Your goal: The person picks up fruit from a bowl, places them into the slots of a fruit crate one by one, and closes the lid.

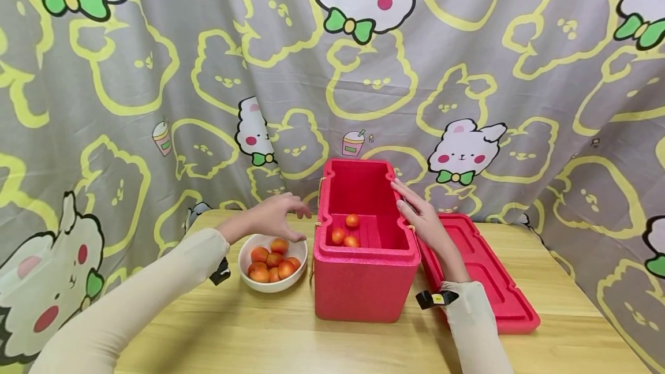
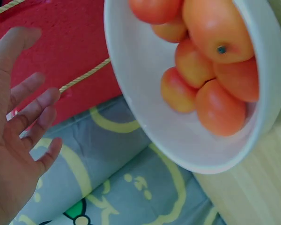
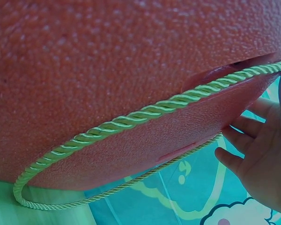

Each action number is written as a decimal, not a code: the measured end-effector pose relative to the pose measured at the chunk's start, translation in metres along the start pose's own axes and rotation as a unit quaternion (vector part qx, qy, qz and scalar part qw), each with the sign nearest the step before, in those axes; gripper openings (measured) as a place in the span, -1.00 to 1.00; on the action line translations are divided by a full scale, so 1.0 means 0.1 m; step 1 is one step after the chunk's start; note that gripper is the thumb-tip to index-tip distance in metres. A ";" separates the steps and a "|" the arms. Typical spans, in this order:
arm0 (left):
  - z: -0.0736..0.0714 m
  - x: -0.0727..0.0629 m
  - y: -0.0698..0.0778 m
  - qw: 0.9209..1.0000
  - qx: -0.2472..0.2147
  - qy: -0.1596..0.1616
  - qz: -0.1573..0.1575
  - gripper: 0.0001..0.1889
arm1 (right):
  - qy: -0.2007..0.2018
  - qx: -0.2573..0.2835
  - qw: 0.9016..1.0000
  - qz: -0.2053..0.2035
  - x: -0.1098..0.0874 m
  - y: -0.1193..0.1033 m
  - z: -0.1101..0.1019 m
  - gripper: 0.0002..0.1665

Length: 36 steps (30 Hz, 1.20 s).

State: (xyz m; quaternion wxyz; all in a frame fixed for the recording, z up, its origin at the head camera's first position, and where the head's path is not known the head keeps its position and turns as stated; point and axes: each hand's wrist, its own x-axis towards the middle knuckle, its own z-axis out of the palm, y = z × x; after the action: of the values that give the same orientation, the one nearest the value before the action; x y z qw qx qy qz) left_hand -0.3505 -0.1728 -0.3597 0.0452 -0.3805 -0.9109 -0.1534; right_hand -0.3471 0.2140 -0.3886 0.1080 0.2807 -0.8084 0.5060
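Over the gap between a white bowl (image 1: 272, 286) and a red foam box (image 1: 363, 290) hangs my left hand (image 1: 272, 217), its fingers loosely spread with nothing in them. Several orange-red tomatoes (image 2: 194, 63) sit in the bowl, one showing a dark stem mark. Inside the lidless box, three tomatoes (image 1: 351, 221) lie on the floor. My right hand (image 1: 423, 218) rests at the box's right rim, fingers fairly straight. In the right wrist view its fingertips are at the box's side, close to a twisted gold cord (image 3: 145, 112).
The red box lid (image 1: 490, 270) lies on the wooden table (image 1: 234, 328), right of the box and partly behind my right forearm. A patterned curtain (image 1: 291, 74) hangs behind the table and along its sides. Another gold cord (image 2: 86, 75) runs along the box's left side.
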 end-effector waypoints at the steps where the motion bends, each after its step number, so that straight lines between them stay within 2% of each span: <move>1: 0.01 -0.01 0.00 1.000 -0.005 -0.010 -0.004 -0.59 | 0.000 -0.001 1.000 0.000 0.00 0.00 0.00 -0.38; 3: 0.03 -0.03 0.01 0.999 -0.012 -0.033 -0.017 -0.61 | 0.001 0.002 1.000 0.001 0.00 0.00 0.00 -0.38; 11: 0.06 -0.12 0.02 0.995 -0.032 -0.088 -0.030 -0.59 | 0.002 0.001 1.000 -0.009 0.01 0.01 0.00 -0.38; 21: 0.09 -0.23 0.02 0.989 -0.048 -0.139 -0.024 -0.51 | 0.000 0.001 1.000 -0.001 0.00 0.00 0.00 -0.38; 28: 0.19 -0.27 -0.03 0.989 -0.037 -0.143 -0.015 -0.48 | 0.001 0.000 1.000 -0.002 -0.01 0.00 0.00 -0.37; 32: 0.25 -0.28 -0.03 0.988 -0.022 -0.155 -0.015 -0.52 | 0.001 0.000 1.000 -0.004 0.00 0.00 0.00 -0.37; 36: 0.29 -0.30 -0.02 0.986 -0.026 -0.167 -0.016 -0.60 | 0.000 0.004 1.000 -0.007 0.01 0.01 0.01 -0.37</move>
State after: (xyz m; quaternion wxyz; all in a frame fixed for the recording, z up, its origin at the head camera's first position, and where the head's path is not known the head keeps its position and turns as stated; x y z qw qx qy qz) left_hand -0.3297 -0.1851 -0.3933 -0.1197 -0.3874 -0.9072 -0.1121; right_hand -0.3482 0.2134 -0.3890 0.1104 0.2864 -0.8044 0.5087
